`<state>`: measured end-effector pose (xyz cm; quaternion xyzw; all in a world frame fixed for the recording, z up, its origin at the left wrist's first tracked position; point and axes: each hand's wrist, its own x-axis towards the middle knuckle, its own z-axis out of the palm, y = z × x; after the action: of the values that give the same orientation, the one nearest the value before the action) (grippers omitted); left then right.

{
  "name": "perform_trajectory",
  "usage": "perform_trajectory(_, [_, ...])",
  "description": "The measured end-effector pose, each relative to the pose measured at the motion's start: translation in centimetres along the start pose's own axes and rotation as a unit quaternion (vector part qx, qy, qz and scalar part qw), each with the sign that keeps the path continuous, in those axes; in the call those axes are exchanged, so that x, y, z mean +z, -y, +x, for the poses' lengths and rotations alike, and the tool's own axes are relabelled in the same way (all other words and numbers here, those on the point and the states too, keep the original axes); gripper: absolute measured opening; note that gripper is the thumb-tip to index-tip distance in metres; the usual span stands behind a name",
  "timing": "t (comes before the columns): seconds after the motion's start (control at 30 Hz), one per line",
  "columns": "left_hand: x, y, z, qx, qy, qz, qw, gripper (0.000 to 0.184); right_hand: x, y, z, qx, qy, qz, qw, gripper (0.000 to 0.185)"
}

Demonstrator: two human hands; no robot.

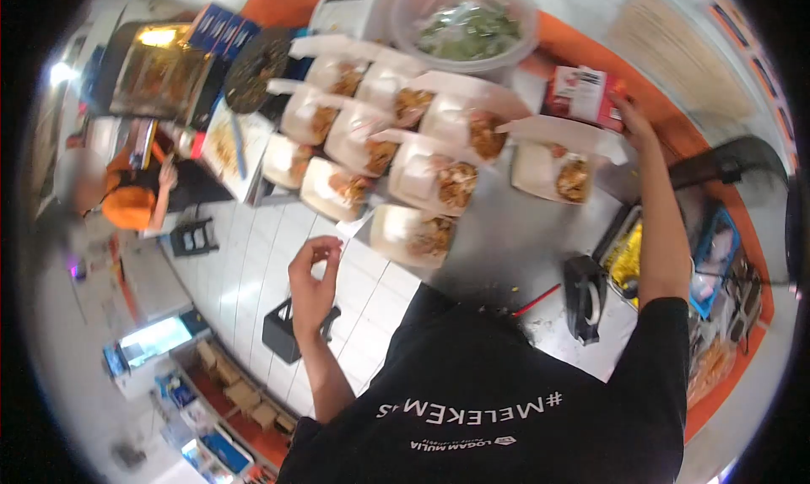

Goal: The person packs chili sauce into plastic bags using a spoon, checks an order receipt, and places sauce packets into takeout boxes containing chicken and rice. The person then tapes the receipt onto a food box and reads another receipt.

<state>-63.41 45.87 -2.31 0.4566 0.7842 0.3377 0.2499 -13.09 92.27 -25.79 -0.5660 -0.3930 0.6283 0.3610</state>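
My right hand [633, 121] reaches to the far right of the counter, its fingers on the end of a small red-and-white box [582, 96]. My left hand [313, 286] is raised over the floor, left of the counter's edge, with loosely bent fingers apart and nothing seen in them. Between my hands stand several open takeaway boxes holding food. The nearest takeaway box [413, 235] sits at the counter's edge, and another takeaway box [553, 173] stands apart, just below the red-and-white box.
A clear plastic tub [464, 24] with bagged greens stands at the back. On the left are a dark stone mortar [257, 69] and a cutting board [232, 151] with a knife. A black dispenser [584, 298] and a blue tray [715, 260] are at right. Another person in orange works at far left.
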Motion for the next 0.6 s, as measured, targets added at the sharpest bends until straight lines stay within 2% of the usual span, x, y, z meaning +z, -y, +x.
perform_trajectory(0.07, [-0.6,7.0,0.4,-0.049,-0.070,0.024,0.996,0.011,-3.1,-2.8,3.4,0.044,-0.005,-0.104,0.994,0.050])
perform_trajectory(0.13, [0.0,15.8,1.1,-0.061,-0.091,0.039,0.993,0.013,-7.3,-4.3,7.3,-0.105,0.056,-0.352,0.928,0.047])
perform_trajectory(0.17, [0.7,19.4,1.5,-0.057,-0.093,0.037,0.993,0.015,-5.6,-1.2,3.8,-0.190,0.008,-0.471,0.862,0.045])
perform_trajectory(0.2, [1.6,21.7,1.9,-0.052,-0.091,0.035,0.994,0.017,-1.9,2.9,-2.5,-0.274,-0.057,-0.511,0.813,0.044])
perform_trajectory(0.23, [2.2,22.7,2.3,-0.029,-0.077,0.093,0.992,0.019,1.5,6.5,-8.1,-0.330,-0.109,-0.490,0.800,0.043])
perform_trajectory(0.27, [3.0,23.5,2.5,-0.007,-0.057,0.148,0.987,0.021,4.5,9.3,-13.7,-0.353,-0.142,-0.430,0.819,0.042])
perform_trajectory(0.33, [4.6,25.4,3.1,-0.066,-0.029,0.119,0.990,0.028,8.9,10.2,-21.8,-0.321,-0.185,-0.244,0.896,0.036])
perform_trajectory(0.4, [6.6,26.1,2.9,0.058,-0.071,0.232,0.968,0.031,10.9,7.4,-28.6,-0.230,-0.136,-0.213,0.940,0.030])
perform_trajectory(0.47, [7.5,26.8,2.5,0.089,-0.019,0.236,0.967,0.025,14.7,3.5,-34.4,-0.162,-0.029,-0.132,0.977,0.028])
perform_trajectory(0.53, [8.5,28.3,2.1,0.102,-0.076,0.236,0.963,0.025,19.4,0.1,-37.9,-0.093,0.044,-0.084,0.991,0.022])
perform_trajectory(0.6, [8.6,28.3,2.5,0.028,-0.078,0.082,0.993,0.027,23.4,-4.7,-40.2,-0.001,0.023,-0.024,0.999,0.020])
